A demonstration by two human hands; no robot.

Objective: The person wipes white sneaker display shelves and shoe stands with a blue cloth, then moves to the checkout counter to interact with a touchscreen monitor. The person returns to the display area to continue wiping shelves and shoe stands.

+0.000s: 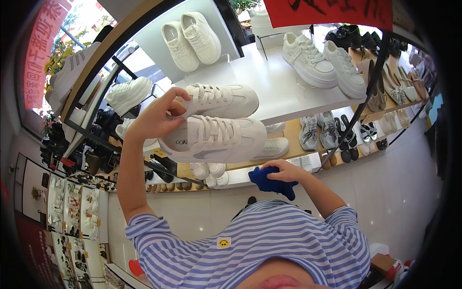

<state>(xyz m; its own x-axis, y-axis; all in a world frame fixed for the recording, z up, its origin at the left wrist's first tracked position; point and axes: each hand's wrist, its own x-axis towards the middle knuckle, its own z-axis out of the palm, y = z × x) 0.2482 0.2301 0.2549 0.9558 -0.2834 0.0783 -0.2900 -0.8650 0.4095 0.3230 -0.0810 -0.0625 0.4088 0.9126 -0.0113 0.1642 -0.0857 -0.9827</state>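
My left hand (157,117) grips a pair of white lace-up sneakers (231,135) by their heel ends, the two shoes side by side with toes to the right. The nearer shoe shows a grey side patch and an insole that bears writing. The pair is at the front edge of a white display shelf (249,77). Lower and to the right, my right hand (283,170) holds a crumpled blue cloth (270,180) in front of my striped shirt, apart from the shoes.
White sneakers (191,41) stand on a clear stand at the back, with another white pair (321,65) on the right of the shelf. Black metal frame bars (355,115) cross the rack. Lower wooden shelves (292,146) carry more shoes. A red banner (328,12) hangs above.
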